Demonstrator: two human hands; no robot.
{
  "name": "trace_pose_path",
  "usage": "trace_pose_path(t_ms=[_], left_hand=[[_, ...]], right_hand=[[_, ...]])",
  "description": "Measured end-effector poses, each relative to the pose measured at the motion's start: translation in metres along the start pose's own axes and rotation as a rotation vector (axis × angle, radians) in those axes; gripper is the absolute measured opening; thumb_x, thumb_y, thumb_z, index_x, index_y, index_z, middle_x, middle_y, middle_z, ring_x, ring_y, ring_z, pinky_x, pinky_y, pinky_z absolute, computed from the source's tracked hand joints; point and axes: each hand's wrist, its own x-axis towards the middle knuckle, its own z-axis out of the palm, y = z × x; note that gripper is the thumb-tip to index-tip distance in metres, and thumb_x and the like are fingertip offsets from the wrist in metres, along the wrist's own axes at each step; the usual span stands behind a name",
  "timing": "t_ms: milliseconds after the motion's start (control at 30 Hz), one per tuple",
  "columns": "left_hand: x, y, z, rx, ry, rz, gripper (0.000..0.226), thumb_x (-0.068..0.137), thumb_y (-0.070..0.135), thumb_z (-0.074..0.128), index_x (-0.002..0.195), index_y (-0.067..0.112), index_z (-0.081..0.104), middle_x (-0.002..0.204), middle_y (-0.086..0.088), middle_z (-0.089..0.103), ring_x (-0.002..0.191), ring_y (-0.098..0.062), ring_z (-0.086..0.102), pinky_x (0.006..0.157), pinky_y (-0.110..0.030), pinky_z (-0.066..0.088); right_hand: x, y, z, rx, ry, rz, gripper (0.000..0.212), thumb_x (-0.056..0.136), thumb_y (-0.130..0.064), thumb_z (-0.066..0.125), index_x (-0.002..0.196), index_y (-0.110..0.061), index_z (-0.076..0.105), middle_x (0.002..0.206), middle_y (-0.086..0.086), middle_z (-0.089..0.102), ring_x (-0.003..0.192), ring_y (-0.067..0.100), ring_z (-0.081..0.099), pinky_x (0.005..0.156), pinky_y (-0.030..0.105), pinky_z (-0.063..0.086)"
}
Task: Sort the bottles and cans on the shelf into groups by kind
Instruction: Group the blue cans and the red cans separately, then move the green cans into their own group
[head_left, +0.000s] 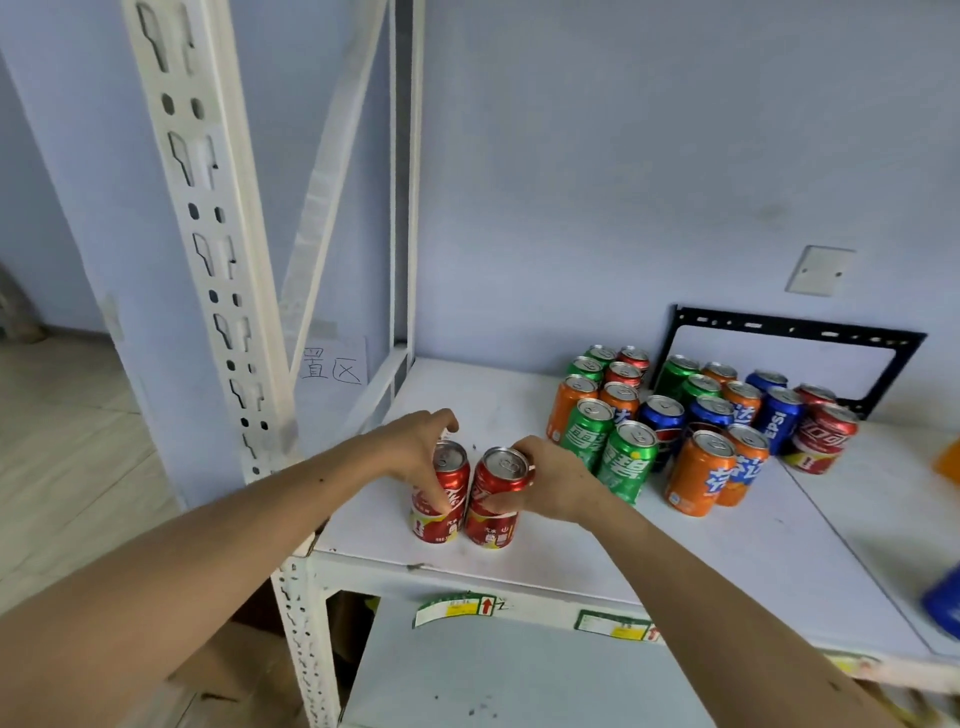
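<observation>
Our left hand (415, 452) and right hand (545, 480) each grip one upright red cola can (444, 493), side by side at the shelf (545, 551) front-left; unsorted cans (691, 415) stand rightward, nearer the right hand.

We are looking at glossy metal red cans (465, 493) with bare brushed tops, standing on a matt white shelf board (571, 545) that is showing scuffs and specks. The upright post (208, 234) is wearing chipped white paint over metal; paper labels (457, 608) are curling along the shelf's front edge.
</observation>
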Motion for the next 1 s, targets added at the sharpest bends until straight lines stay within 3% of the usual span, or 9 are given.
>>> trace_pose_path(t_ms=[200,367,500,633,733,867,1000], left_hand=[[0.018,0.035,-0.033,0.052,-0.026,0.073,0.094,0.058,0.032,0.092,0.136,0.025,0.041,0.134,0.0,0.051,0.118,-0.02,0.052,0.096,-0.039,0.051],[0.048,0.081,-0.038,0.023,0.045,0.163,0.087,0.062,0.036,0.089,0.135,0.023,0.044,0.134,0.002,0.052,0.116,-0.017,0.053,0.095,-0.036,0.051],[0.079,0.118,-0.019,0.084,0.096,0.224,0.093,0.065,0.036,0.088,0.141,0.017,0.038,0.141,-0.004,0.047,0.125,-0.022,0.048,0.101,-0.038,0.044],[0.111,0.139,0.01,0.135,0.083,0.243,0.106,0.059,0.033,0.09,0.146,0.02,0.031,0.144,-0.007,0.041,0.129,-0.026,0.043,0.103,-0.044,0.041],[0.134,0.144,0.03,0.107,0.096,0.211,0.109,0.052,0.031,0.093,0.142,0.02,0.033,0.139,-0.006,0.046,0.125,-0.026,0.047,0.1,-0.044,0.045],[0.16,0.14,0.047,-0.015,0.146,0.167,0.108,0.043,0.028,0.096,0.135,0.02,0.04,0.133,-0.003,0.057,0.121,-0.024,0.054,0.1,-0.043,0.046],[0.168,0.143,0.054,-0.033,0.22,0.151,0.105,0.042,0.025,0.096,0.134,0.021,0.045,0.13,-0.001,0.059,0.118,-0.022,0.056,0.098,-0.035,0.046]], right_hand=[[-0.016,0.026,-0.031,-0.023,0.0,0.023,0.08,0.068,-0.041,0.085,0.135,-0.018,0.048,0.129,0.0,0.057,0.109,0.016,0.057,0.09,0.028,0.05],[-0.022,0.062,-0.074,-0.075,0.134,0.112,0.075,0.072,-0.033,0.083,0.136,-0.016,0.048,0.133,0.003,0.056,0.119,0.022,0.054,0.094,0.032,0.05],[-0.016,0.096,-0.094,-0.086,0.21,0.175,0.084,0.066,-0.036,0.086,0.137,-0.019,0.044,0.134,0.003,0.053,0.119,0.021,0.052,0.088,0.029,0.046],[-0.002,0.121,-0.101,-0.096,0.196,0.164,0.096,0.065,-0.039,0.086,0.143,-0.017,0.034,0.143,0.005,0.043,0.127,0.023,0.045,0.099,0.033,0.042],[0.014,0.135,-0.101,-0.109,0.125,0.152,0.091,0.062,-0.041,0.087,0.135,-0.017,0.039,0.134,0.004,0.048,0.122,0.023,0.049,0.096,0.033,0.044],[0.033,0.151,-0.094,-0.089,0.08,0.086,0.076,0.057,-0.046,0.088,0.115,-0.02,0.046,0.115,0.0,0.058,0.105,0.02,0.056,0.079,0.03,0.046],[0.044,0.161,-0.088,-0.081,0.024,0.054,0.075,0.064,-0.043,0.085,0.119,-0.016,0.043,0.119,0.003,0.058,0.107,0.021,0.056,0.078,0.03,0.046]])
